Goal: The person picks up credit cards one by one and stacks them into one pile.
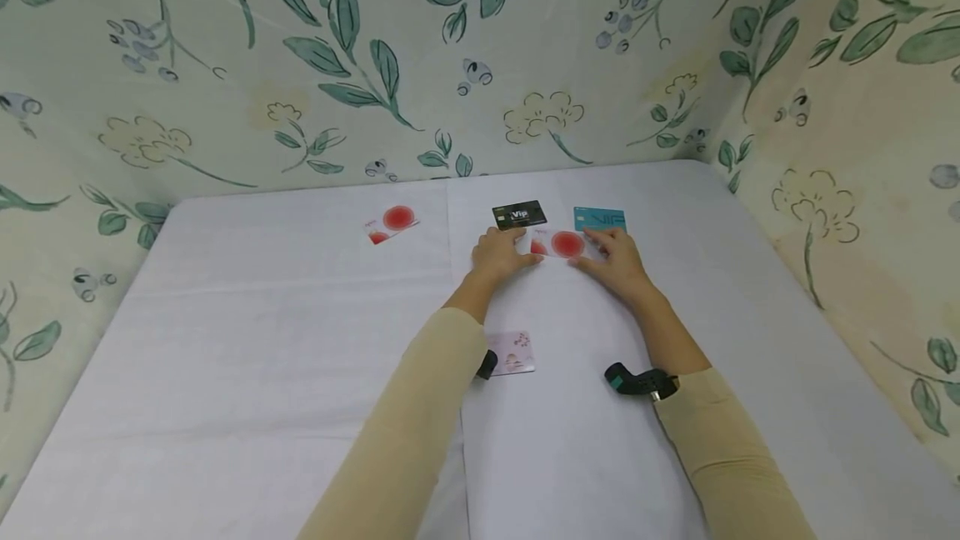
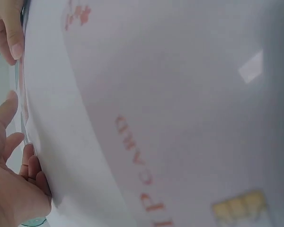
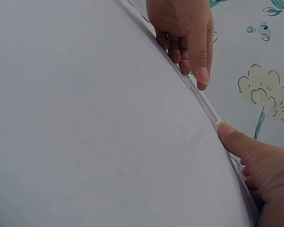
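In the head view, a small white card with a red disc lies between my two hands near the back of the white table. My right hand pinches its right end, thumb at the near edge and index finger at the far edge. At the card's left end is my left hand, its thumb extended to the near corner and the index finger apart. Just behind are a black VIP card and a blue card, partly covered by the right fingers. The left wrist view shows a pale card with chip close up.
A second red-disc card lies at the back left. The pale pink card rests nearer, partly hidden by the left sleeve and wrist camera. Leaf-patterned cloth walls off the back and sides of the white table.
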A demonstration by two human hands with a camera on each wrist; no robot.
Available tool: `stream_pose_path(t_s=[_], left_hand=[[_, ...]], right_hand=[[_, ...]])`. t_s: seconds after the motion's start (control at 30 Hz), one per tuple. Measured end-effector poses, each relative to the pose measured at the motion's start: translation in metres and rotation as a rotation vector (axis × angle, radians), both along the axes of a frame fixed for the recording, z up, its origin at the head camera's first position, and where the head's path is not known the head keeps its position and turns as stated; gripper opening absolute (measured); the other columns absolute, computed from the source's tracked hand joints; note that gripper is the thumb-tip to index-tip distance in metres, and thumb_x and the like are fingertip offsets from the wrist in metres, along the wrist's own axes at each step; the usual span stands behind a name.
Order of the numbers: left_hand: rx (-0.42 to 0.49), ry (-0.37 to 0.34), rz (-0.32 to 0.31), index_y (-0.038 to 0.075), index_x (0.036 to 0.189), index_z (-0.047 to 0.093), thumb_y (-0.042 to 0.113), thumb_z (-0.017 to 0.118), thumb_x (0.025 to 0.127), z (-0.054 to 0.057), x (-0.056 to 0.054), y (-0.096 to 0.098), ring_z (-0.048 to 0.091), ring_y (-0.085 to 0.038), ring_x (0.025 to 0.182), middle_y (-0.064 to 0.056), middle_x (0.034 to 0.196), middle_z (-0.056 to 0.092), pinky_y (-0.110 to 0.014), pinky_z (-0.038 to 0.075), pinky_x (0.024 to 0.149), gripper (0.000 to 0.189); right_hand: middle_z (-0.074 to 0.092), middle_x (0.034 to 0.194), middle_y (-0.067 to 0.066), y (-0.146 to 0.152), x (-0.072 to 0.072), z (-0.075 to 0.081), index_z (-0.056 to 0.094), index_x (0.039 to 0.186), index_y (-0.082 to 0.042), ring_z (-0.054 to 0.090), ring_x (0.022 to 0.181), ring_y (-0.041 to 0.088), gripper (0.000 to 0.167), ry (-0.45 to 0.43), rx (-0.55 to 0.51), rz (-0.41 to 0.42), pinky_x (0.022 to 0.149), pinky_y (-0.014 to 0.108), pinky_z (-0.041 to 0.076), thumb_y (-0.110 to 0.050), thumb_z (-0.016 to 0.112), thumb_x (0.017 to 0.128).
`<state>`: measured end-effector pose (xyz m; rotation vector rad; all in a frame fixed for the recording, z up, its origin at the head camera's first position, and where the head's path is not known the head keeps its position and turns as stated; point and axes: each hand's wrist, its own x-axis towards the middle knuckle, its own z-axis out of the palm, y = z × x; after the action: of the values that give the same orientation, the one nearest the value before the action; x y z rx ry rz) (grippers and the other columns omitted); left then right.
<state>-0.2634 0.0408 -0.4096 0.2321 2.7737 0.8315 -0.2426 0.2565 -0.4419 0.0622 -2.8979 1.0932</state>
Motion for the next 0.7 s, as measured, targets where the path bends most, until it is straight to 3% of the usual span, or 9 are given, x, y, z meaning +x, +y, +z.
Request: stream_pose_path(t_s=[0.33, 0.53, 0.7], left_hand=[[-0.233, -0.012, -0.122, 0.029, 0.148, 0.032, 0.052, 0.056, 0.089, 0.006, -0.001, 0.004, 0.035, -0.027, 0.118, -0.014, 0.134, 0.036, -0.042, 0.031, 0.1, 0.067], [-0.261, -0.019, -0.133, 0.031, 0.149, 0.028, 0.054, 0.053, 0.09, 0.01, 0.0, 0.005, 0.033, -0.027, 0.119, -0.016, 0.135, 0.034, -0.042, 0.03, 0.1, 0.068], [-0.244, -0.018, -0.138, 0.033, 0.149, 0.026, 0.053, 0.052, 0.091, 0.006, 0.001, 0.007, 0.032, -0.027, 0.117, -0.014, 0.13, 0.035, -0.041, 0.029, 0.098, 0.066]], right_hand=[[0.043, 0.121, 0.022, -0.001, 0.0, 0.001, 0.048, 0.136, -0.001, 0.042, 0.105, 0.033, 0.063, 0.025, 0.036, 0.015, 0.084, 0.044, 0.042, -0.031, 0.07, 0.085], [0.044, 0.118, 0.022, -0.003, 0.0, 0.0, 0.051, 0.134, 0.0, 0.041, 0.101, 0.031, 0.06, 0.056, 0.045, 0.035, 0.081, 0.041, 0.038, -0.029, 0.07, 0.085], [0.044, 0.118, 0.022, -0.001, 0.002, 0.001, 0.053, 0.132, 0.0, 0.041, 0.101, 0.031, 0.057, 0.063, 0.042, 0.038, 0.083, 0.042, 0.038, -0.027, 0.071, 0.085]])
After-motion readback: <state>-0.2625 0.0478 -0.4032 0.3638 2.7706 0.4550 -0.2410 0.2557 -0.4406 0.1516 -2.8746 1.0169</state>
